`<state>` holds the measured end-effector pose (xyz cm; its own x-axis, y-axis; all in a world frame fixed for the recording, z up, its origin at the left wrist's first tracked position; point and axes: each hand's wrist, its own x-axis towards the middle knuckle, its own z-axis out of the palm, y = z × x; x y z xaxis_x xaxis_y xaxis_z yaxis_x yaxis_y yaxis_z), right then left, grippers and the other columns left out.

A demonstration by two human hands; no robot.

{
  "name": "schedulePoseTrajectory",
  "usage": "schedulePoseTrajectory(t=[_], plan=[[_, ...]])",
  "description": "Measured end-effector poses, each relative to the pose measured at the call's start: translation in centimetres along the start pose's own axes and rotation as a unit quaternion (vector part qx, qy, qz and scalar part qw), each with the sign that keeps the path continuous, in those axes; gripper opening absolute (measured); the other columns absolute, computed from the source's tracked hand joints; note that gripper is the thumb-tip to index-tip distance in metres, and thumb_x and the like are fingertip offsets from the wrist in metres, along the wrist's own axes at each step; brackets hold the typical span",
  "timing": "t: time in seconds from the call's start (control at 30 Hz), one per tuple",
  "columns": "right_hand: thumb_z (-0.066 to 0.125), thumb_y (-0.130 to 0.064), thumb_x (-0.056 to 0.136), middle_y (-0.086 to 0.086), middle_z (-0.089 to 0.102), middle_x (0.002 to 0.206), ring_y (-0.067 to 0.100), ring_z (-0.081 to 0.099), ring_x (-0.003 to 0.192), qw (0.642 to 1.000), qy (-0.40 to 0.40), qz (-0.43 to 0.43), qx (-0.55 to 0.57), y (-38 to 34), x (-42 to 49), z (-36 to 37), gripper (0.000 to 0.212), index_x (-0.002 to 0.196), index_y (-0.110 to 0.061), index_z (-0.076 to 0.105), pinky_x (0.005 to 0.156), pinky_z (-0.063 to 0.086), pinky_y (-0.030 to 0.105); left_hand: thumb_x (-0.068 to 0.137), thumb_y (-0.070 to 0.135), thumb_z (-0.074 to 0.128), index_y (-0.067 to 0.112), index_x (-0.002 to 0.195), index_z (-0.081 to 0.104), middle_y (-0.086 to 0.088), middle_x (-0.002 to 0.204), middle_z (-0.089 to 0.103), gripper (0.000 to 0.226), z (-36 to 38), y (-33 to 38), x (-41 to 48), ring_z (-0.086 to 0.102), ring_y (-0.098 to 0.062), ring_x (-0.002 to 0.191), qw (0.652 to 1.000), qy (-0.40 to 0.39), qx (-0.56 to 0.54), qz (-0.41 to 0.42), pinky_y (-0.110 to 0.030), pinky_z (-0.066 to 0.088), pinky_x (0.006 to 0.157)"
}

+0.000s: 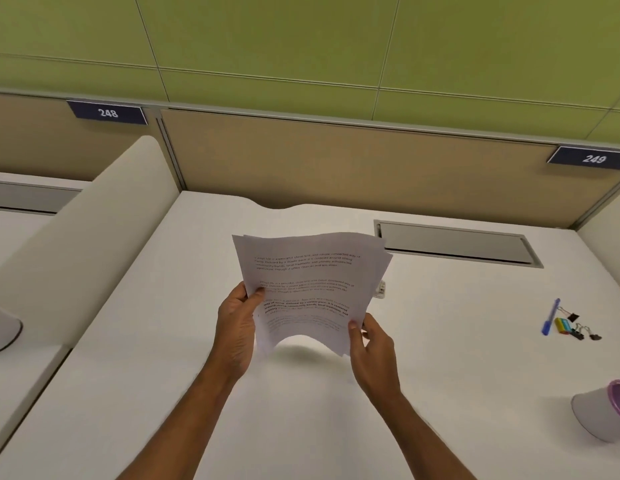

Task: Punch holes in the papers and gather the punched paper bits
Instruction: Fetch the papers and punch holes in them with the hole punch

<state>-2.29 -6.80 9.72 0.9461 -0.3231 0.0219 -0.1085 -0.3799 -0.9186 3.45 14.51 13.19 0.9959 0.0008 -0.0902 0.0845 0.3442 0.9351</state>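
Note:
A loose stack of white printed papers (308, 271) is held up above the white desk (163, 393), its sheets fanned slightly and its lower edge bowed upward. My left hand (236, 327) grips the stack's left edge with the thumb on the front. My right hand (369, 344) pinches the lower right corner. A small white object (381, 289), perhaps the hole punch, peeks out from behind the papers' right edge; most of it is hidden.
A blue pen (550, 317), a yellow highlighter (563, 324) and several binder clips (583, 332) lie at the right. A purple-rimmed cup (602, 414) lies tipped at the right edge. A grey cable hatch (457, 242) sits at the back. White dividers flank the desk.

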Motion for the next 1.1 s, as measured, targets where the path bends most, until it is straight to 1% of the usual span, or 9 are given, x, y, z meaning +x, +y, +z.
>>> schedulePoseTrajectory(t=[0.03, 0.13, 0.23, 0.37, 0.5, 0.63, 0.73, 0.83, 1.1], plan=[[0.047, -0.022, 0.104, -0.017, 0.071, 0.105, 0.002, 0.065, 0.096, 1.0, -0.003, 0.005, 0.008, -0.1, 0.1, 0.6, 0.022, 0.112, -0.038, 0.06, 0.075, 0.053, 0.017, 0.099, 0.012, 0.051, 0.022, 0.121, 0.068, -0.002, 0.122, 0.07, 0.03, -0.5, 0.0, 0.2, 0.067, -0.014, 0.104, 1.0, 0.003, -0.006, 0.0, -0.023, 0.056, 0.08], [0.051, -0.017, 0.102, -0.024, 0.073, 0.102, -0.002, 0.066, 0.099, 0.997, -0.009, 0.033, 0.072, -0.4, 0.5, 2.4, 0.029, 0.106, -0.043, 0.064, 0.078, 0.051, 0.012, 0.098, 0.01, 0.05, 0.02, 0.12, 0.069, -0.003, 0.12, 0.071, 0.031, -1.7, -0.2, 1.0, 0.065, -0.014, 0.104, 1.0, 0.016, -0.008, -0.001, -0.026, 0.055, 0.083], [0.057, -0.01, 0.098, -0.016, 0.076, 0.103, 0.002, 0.069, 0.099, 0.986, -0.005, 0.078, 0.147, -0.5, 1.4, 3.8, 0.027, 0.106, -0.031, 0.071, 0.084, 0.053, 0.021, 0.096, 0.006, 0.05, 0.018, 0.118, 0.07, -0.003, 0.112, 0.073, 0.032, -2.8, -0.3, 1.7, 0.066, -0.013, 0.096, 0.999, 0.013, -0.028, 0.004, -0.024, 0.056, 0.078], [0.066, -0.004, 0.09, -0.012, 0.077, 0.093, 0.006, 0.07, 0.088, 0.974, 0.008, 0.122, 0.192, -0.4, 2.6, 5.3, 0.023, 0.099, -0.024, 0.071, 0.075, 0.049, 0.02, 0.096, 0.007, 0.051, 0.018, 0.115, 0.071, -0.002, 0.108, 0.074, 0.03, -4.2, -0.6, 2.2, 0.068, -0.012, 0.092, 1.0, 0.008, -0.022, 0.0, -0.023, 0.056, 0.074], [0.071, -0.009, 0.088, -0.012, 0.077, 0.102, 0.005, 0.07, 0.094, 0.973, -0.024, 0.119, 0.198, -0.3, 3.2, 6.1, 0.029, 0.111, -0.028, 0.072, 0.08, 0.053, 0.023, 0.095, 0.017, 0.056, 0.026, 0.115, 0.071, -0.001, 0.113, 0.073, 0.027, -4.5, -1.3, 2.3, 0.069, -0.013, 0.097, 1.0, 0.02, 0.017, -0.014, -0.02, 0.056, 0.074], [0.072, -0.01, 0.088, -0.009, 0.078, 0.102, 0.011, 0.073, 0.095, 0.969, -0.027, 0.121, 0.213, -0.4, 3.8, 6.4, 0.026, 0.108, -0.026, 0.074, 0.087, 0.057, 0.033, 0.095, 0.026, 0.059, 0.032, 0.113, 0.07, 0.002, 0.112, 0.074, 0.022, -4.0, -1.4, 2.5, 0.07, -0.01, 0.094, 0.999, 0.028, 0.043, -0.019, -0.018, 0.055, 0.069], [0.07, -0.01, 0.09, -0.009, 0.078, 0.103, 0.01, 0.072, 0.095, 0.968, -0.026, 0.108, 0.223, -0.8, 3.9, 6.5, 0.027, 0.111, -0.026, 0.072, 0.084, 0.058, 0.028, 0.093, 0.03, 0.061, 0.033, 0.112, 0.07, 0.002, 0.111, 0.074, 0.022, -3.9, -1.3, 2.5, 0.07, -0.01, 0.094, 0.998, 0.035, 0.047, -0.014, -0.017, 0.055, 0.069], [0.07, -0.008, 0.09, -0.009, 0.077, 0.102, 0.011, 0.072, 0.095, 0.968, -0.025, 0.104, 0.228, -1.0, 3.6, 6.8, 0.028, 0.111, -0.028, 0.071, 0.076, 0.058, 0.022, 0.095, 0.027, 0.06, 0.031, 0.117, 0.068, 0.002, 0.113, 0.073, 0.023, -3.9, -1.5, 2.3, 0.069, -0.012, 0.098, 0.998, 0.042, 0.049, -0.013, -0.017, 0.055, 0.071], [0.075, -0.008, 0.085, -0.011, 0.077, 0.098, 0.01, 0.069, 0.093, 0.961, -0.011, 0.128, 0.243, -0.6, 3.5, 7.1, 0.031, 0.103, -0.032, 0.072, 0.077, 0.053, 0.023, 0.101, 0.016, 0.052, 0.03, 0.118, 0.064, 0.004, 0.111, 0.073, 0.026, -3.5, -2.0, 2.3, 0.068, -0.009, 0.096, 0.996, 0.057, 0.072, -0.022, -0.014, 0.054, 0.069]])
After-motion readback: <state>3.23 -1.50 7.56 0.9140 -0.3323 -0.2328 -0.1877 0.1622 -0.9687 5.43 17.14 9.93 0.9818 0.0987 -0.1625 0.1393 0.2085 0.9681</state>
